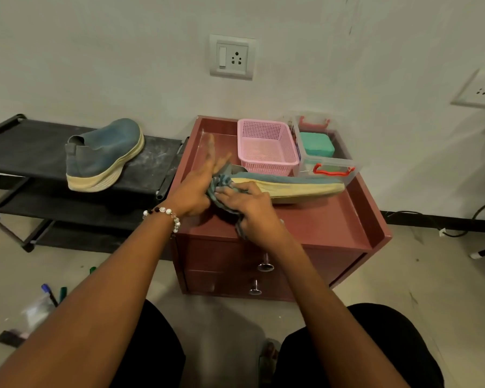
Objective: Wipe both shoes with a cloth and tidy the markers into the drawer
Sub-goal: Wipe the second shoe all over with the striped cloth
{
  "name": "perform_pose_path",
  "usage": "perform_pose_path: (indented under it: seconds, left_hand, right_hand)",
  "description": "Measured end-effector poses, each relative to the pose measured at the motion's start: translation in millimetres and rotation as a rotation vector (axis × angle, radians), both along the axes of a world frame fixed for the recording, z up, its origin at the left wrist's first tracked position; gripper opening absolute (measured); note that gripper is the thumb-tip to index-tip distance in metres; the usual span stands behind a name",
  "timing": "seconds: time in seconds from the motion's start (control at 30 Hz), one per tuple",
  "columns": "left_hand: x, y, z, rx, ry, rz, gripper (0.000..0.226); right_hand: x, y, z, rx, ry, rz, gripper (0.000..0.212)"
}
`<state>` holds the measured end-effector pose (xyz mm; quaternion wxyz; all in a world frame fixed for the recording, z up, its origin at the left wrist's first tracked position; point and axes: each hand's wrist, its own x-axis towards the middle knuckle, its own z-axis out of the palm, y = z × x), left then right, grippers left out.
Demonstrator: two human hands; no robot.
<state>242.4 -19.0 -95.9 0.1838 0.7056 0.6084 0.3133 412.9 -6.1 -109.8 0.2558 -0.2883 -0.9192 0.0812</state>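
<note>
Shoe under my hands: I judge the blue cloth shoe with a cream sole [291,186] is mid-wipe.
Right hand [249,208]: fingers curled, pressing the striped grey-blue cloth [221,182] on its heel.
Left hand [199,183]: flat, blurred, holding nothing I can see.
Other blue shoe [104,155]: far left of my left hand; can't tell if it's wiped.
Markers [52,292]: on the floor, low beside my left arm, waiting.
Drawers [221,256]: below my hands, closed.

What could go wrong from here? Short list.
1. The shoe on the cabinet top lies on its side with its toe against the clear box; hard wiping may shove the box or the pink basket.
2. The left hand steadies the heel with mostly straight fingers, so the shoe may slip.
3. The markers lie on the floor by the left knee, easy to kick.
</note>
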Motion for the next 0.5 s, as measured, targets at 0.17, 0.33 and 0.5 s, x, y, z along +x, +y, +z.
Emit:
perform_pose_path:
  seconds: [0.17, 0.33, 0.5]
  left_hand:
    - [6.1, 0.0, 2.1, -0.042, 0.154, 0.013, 0.121]
    - [11.1, 2.3, 2.8, -0.014, 0.140, 0.021, 0.123]
    - [10.8, 1.8, -0.7, 0.005, 0.179, 0.029, 0.121]
  right_hand:
    - [29.1, 10.0, 17.5, 0.099, -0.069, -0.321, 0.069]
    - [9.0, -1.9, 8.3, 0.120, -0.127, -0.279, 0.074]
    - [-4.6, -2.0, 10.8, 0.115, -0.108, -0.065, 0.072]
